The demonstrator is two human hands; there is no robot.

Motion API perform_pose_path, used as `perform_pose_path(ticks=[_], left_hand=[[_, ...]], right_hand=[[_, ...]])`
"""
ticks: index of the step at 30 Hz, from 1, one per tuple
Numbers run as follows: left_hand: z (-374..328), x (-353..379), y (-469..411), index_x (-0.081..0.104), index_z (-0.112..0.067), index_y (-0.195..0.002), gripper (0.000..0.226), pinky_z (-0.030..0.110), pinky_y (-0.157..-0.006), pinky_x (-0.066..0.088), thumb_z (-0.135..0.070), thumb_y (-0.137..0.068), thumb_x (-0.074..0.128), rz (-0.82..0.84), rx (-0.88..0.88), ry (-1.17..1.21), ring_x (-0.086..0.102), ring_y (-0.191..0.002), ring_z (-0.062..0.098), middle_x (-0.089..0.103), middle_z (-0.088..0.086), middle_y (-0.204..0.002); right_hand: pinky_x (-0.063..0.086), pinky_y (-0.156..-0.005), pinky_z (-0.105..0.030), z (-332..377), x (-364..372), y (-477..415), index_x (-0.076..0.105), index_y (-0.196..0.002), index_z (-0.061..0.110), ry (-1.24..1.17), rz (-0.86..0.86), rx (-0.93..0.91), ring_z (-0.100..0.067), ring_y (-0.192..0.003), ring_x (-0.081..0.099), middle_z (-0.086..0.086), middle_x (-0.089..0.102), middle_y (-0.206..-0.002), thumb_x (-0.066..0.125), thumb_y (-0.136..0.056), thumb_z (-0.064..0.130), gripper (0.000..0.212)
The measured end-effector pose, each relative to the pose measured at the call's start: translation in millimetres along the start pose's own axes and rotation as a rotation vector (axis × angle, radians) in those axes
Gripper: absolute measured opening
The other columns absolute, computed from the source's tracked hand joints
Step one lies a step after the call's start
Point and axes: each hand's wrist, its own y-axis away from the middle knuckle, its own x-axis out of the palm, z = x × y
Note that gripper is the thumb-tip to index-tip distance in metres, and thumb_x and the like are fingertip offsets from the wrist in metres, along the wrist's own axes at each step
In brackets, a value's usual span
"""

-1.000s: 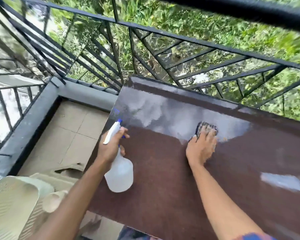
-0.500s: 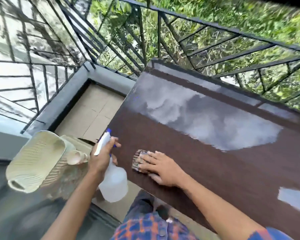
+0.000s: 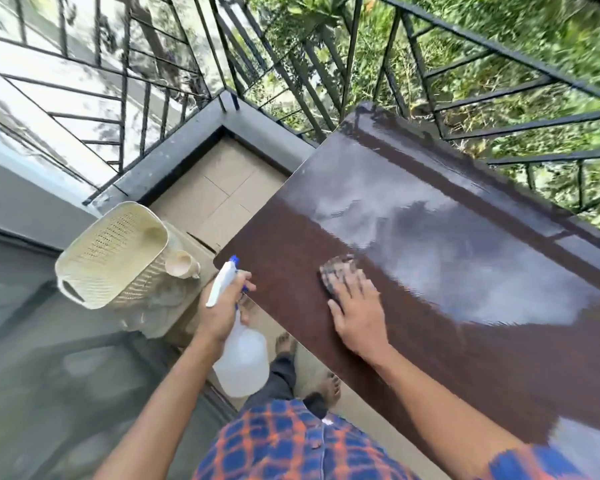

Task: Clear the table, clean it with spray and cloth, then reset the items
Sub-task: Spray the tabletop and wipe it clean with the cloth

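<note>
— Pressing flat on the cloth (image 3: 338,273), was it, that right hand (image 3: 359,315)?

— Yes. Palm down, fingers spread, the dark patterned cloth pinned under the fingertips on the brown table (image 3: 465,358), near its left end. Nothing gripped; the hand lay open on it.

— And the other hand?

— The left hand (image 3: 222,308) was closed round the neck of the spray bottle (image 3: 241,362), held off the table's near-left corner, white nozzle pointing up and left, clear body hanging below.

— Table surface?

— Glossy, pale sky reflected across the far half. No objects on it besides the cloth.

— Surroundings?

— A cream perforated basket (image 3: 111,254) sat left of the table with a small cup (image 3: 181,265) at its rim. Black railing (image 3: 430,81) ran behind, greenery beyond. Bare feet (image 3: 329,386) showed on the tiles below.
</note>
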Motion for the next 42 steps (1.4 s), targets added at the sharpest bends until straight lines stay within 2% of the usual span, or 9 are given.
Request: perform_pose_path(ticks=[3,6,10,14,18,23,28,32,42], left_hand=[[0,-7,-4,0.066,0.000,-0.103,0.023,0.024,-0.037,0.039,-0.020,-0.104,0.056,-0.052,-0.001,0.021,0.047,-0.053,0.017,0.063,0.015,-0.090],[1,-18,-13,0.067,-0.007,-0.098,0.019,0.024,-0.038,0.039,-0.022,-0.103,0.057,-0.111,0.003,0.047,0.051,-0.047,0.012,0.065,0.012,-0.090],[3,-32,-28,0.068,-0.013,-0.101,0.016,0.024,-0.042,0.041,-0.027,-0.102,0.060,-0.172,-0.024,0.108,0.062,-0.072,0.012,0.069,0.003,-0.087],[1,-50,-49,0.068,-0.017,-0.102,0.018,0.024,-0.043,0.041,-0.033,-0.101,0.060,-0.172,-0.055,0.108,0.061,-0.062,0.005,0.070,-0.002,-0.085],[-5,-72,-77,0.069,-0.014,-0.099,0.018,0.024,-0.040,0.041,-0.029,-0.102,0.060,-0.174,-0.040,0.097,0.063,-0.067,0.009,0.070,0.003,-0.086],[-8,-96,-109,0.067,-0.011,-0.101,0.019,0.025,-0.040,0.042,-0.028,-0.103,0.058,-0.128,-0.029,0.077,0.066,-0.077,0.011,0.066,0.008,-0.089],[-10,-110,-132,0.064,-0.001,-0.111,0.030,0.026,-0.043,0.043,-0.030,-0.103,0.058,-0.088,-0.060,0.022,0.061,-0.067,0.009,0.065,0.005,-0.090],[-13,-117,-143,0.064,0.001,-0.113,0.032,0.028,-0.045,0.042,-0.028,-0.102,0.060,-0.050,-0.069,-0.012,0.051,-0.059,0.019,0.066,0.009,-0.091],[-16,-90,-132,0.065,-0.013,-0.100,0.011,0.022,-0.039,0.040,-0.023,-0.102,0.061,0.070,-0.075,-0.036,0.046,-0.038,0.008,0.068,0.007,-0.087]], right_hand=[[0.036,-0.116,-0.048,42,14,8,0.052,-0.145,0.028,-0.020,0.231,-0.585,-0.032,-0.143,0.042,-0.002,0.041,-0.158,0.048,-0.098,0.029,0.048],[0.029,-0.120,-0.044,52,6,-40,0.053,-0.145,0.030,-0.022,0.357,-0.732,-0.027,-0.148,0.035,0.002,0.036,-0.161,0.047,-0.101,0.029,0.044],[0.020,-0.122,-0.041,38,-17,-135,0.046,-0.150,0.028,-0.014,0.307,-0.489,-0.026,-0.152,0.024,0.002,0.026,-0.165,0.048,-0.105,0.027,0.045],[0.026,-0.119,-0.042,15,-37,-225,0.046,-0.148,0.018,-0.061,0.100,0.026,-0.034,-0.144,0.032,-0.008,0.032,-0.161,0.053,-0.098,0.017,0.051],[0.025,-0.120,-0.043,42,-22,-252,0.046,-0.147,0.016,-0.095,0.010,0.201,-0.037,-0.144,0.031,-0.014,0.031,-0.160,0.051,-0.097,0.019,0.050],[0.031,-0.118,-0.042,124,34,-187,0.053,-0.143,0.020,-0.113,0.007,-0.099,-0.035,-0.142,0.038,-0.010,0.039,-0.159,0.059,-0.095,0.018,0.048],[0.036,-0.114,-0.050,167,67,-118,0.052,-0.145,0.021,-0.070,0.278,-0.509,-0.039,-0.140,0.042,-0.010,0.037,-0.160,0.050,-0.088,0.008,0.059],[0.036,-0.118,-0.043,151,51,-94,0.061,-0.136,0.020,-0.132,0.246,-0.498,-0.036,-0.137,0.047,-0.009,0.047,-0.154,0.061,-0.087,0.002,0.051],[0.041,-0.111,-0.037,82,18,6,0.064,-0.128,0.029,-0.163,0.216,-0.260,-0.029,-0.131,0.051,0.003,0.048,-0.153,0.070,-0.081,0.011,0.050]])
